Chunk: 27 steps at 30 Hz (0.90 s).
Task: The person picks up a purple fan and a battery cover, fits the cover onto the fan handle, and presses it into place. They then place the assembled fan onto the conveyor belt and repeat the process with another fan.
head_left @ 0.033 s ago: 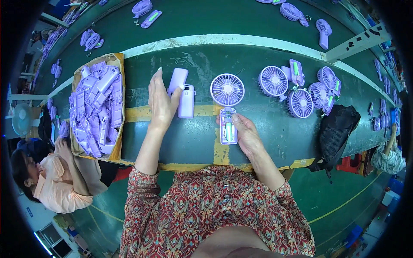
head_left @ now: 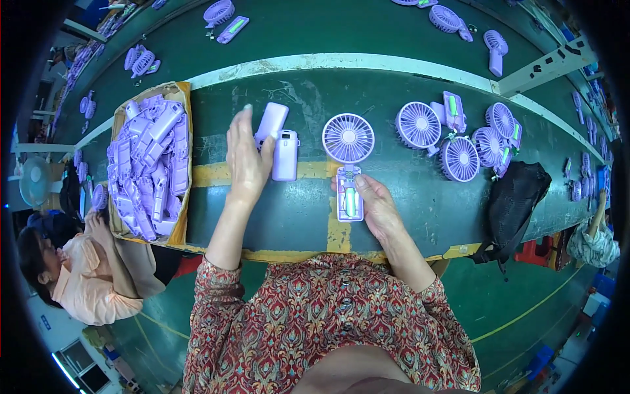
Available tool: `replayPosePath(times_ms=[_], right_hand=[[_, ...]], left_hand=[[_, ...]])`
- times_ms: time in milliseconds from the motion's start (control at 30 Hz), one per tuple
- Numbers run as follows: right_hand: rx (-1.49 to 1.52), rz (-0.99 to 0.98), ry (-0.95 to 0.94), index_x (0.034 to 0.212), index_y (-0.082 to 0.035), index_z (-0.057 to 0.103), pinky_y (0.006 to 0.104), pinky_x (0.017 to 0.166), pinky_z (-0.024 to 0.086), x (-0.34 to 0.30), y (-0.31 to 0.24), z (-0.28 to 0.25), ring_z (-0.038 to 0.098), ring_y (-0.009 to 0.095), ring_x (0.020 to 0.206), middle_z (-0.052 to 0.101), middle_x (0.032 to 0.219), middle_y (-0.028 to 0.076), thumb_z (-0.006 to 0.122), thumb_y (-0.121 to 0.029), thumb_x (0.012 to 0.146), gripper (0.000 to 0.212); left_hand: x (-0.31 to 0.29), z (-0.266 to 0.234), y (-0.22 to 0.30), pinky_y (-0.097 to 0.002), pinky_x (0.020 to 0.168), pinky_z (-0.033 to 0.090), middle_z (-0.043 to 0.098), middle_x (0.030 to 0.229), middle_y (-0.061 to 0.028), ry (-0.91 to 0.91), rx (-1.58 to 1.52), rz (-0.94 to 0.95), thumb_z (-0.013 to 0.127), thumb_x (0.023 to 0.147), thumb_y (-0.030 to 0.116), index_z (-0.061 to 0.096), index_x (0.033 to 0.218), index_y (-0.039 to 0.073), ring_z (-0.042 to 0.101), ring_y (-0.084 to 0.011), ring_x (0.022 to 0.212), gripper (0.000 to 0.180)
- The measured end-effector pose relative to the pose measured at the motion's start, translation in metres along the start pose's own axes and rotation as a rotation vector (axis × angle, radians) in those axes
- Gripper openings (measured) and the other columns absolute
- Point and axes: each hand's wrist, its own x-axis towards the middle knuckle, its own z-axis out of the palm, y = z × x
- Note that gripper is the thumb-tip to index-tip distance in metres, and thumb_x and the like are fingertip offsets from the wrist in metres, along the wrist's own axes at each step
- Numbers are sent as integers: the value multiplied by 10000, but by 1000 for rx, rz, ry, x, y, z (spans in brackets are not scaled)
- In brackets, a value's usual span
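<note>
At the far left a co-worker point(head_left: 98, 285) in a peach top sits by the tabletop point(head_left: 295, 220), one hand raised near a cardboard box point(head_left: 178, 230). The box stands on the green surface, heaped with loose purple plastic parts point(head_left: 152, 154).

Right of it, the left hand point(head_left: 247, 161) is spread open with its fingers pointing away from the body, holding nothing visible. Its thumb lies at the near end of a tilted purple cover point(head_left: 273, 120); whether it touches is hard to tell. A second purple cover point(head_left: 285, 161), with a small dark window at its top, lies just beside the first, nearer the person.

Next comes a purple fan point(head_left: 348, 138), its round head away from the person and its opened handle point(head_left: 341, 213) toward them. A green-and-white battery point(head_left: 350, 202) and a small circuit board point(head_left: 349, 172) show inside. The right hand point(head_left: 371, 197) grasps this handle from the right side, thumb along the edge and a fingertip showing past the left edge.

Farther right, four more fans point(head_left: 459, 159) sit in a loose group, some with their handles open. Beyond them a black bag point(head_left: 517, 197) lies near the tabletop's edge, and another person point(head_left: 592, 244) sits at the far right.
</note>
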Motion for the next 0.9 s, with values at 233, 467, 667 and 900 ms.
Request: replayPosePath(times_ms=[233,467,667,900], right_hand=[[27,-15,18,1184,54,485,340,921,474,-3,1,0,584,250,1052,580,1142,182,457,-210,950,354],[3,-54,3,1175,25,511,310,839,503,3,10,-1,611,194,960,617,1074,139,443,-229,959,341],[31,-59,49,1176,5,495,246,812,476,3,9,4,581,106,903,609,1023,66,451,-220,963,313],[47,-70,31,1233,-10,463,250,885,424,0,14,5,518,98,1001,560,1118,56,440,-222,970,338]], left_hand=[[-16,-13,33,-422,775,484,610,962,-205,-422,75,-67,689,738,200,565,1081,-24,588,-355,906,428],[-35,-11,35,-421,753,492,548,1021,-197,-463,55,86,709,687,133,519,1080,-50,561,-339,931,473],[-39,-25,40,-437,728,496,601,923,-220,-617,78,-106,693,693,244,539,1017,-51,610,-370,839,465],[-57,-32,79,-404,696,531,638,889,-258,-676,-448,-305,652,742,235,451,1184,-94,657,-358,767,587]])
